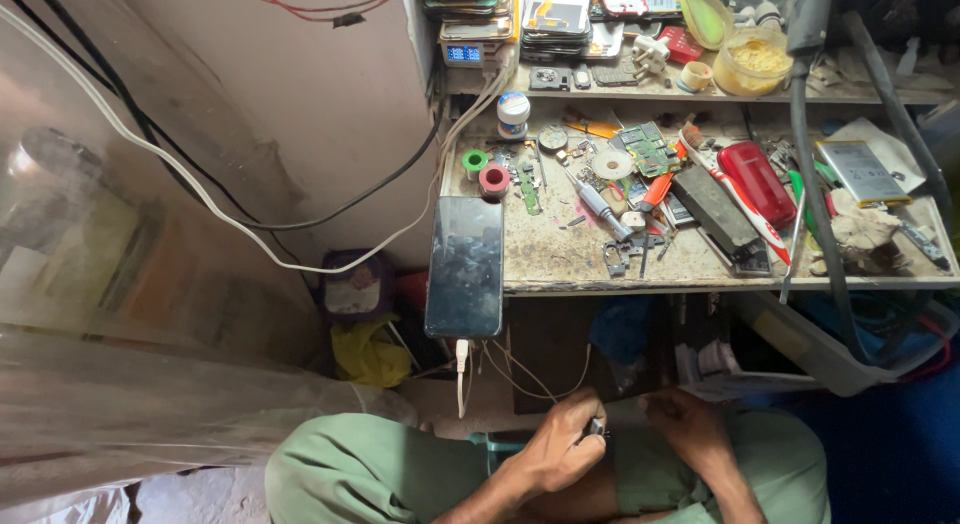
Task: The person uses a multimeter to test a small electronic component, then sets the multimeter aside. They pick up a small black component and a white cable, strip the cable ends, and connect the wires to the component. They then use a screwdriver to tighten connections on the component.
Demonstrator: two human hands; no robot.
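- My left hand is down at my lap, below the tabletop edge, fingers curled narrow around a small dark part pinched at its tip.
- My right hand sits just beside it, fingers folded in; I cannot tell whether it holds anything.
- The part looks tiny, light and stiff; I judge it easy to drop, best gripped by its edges with fingertips, gently.
- A dark phone overhangs the tabletop's left corner, a white cable hanging from its lower end.
- Further right lie a red case, circuit boards and a screwdriver.
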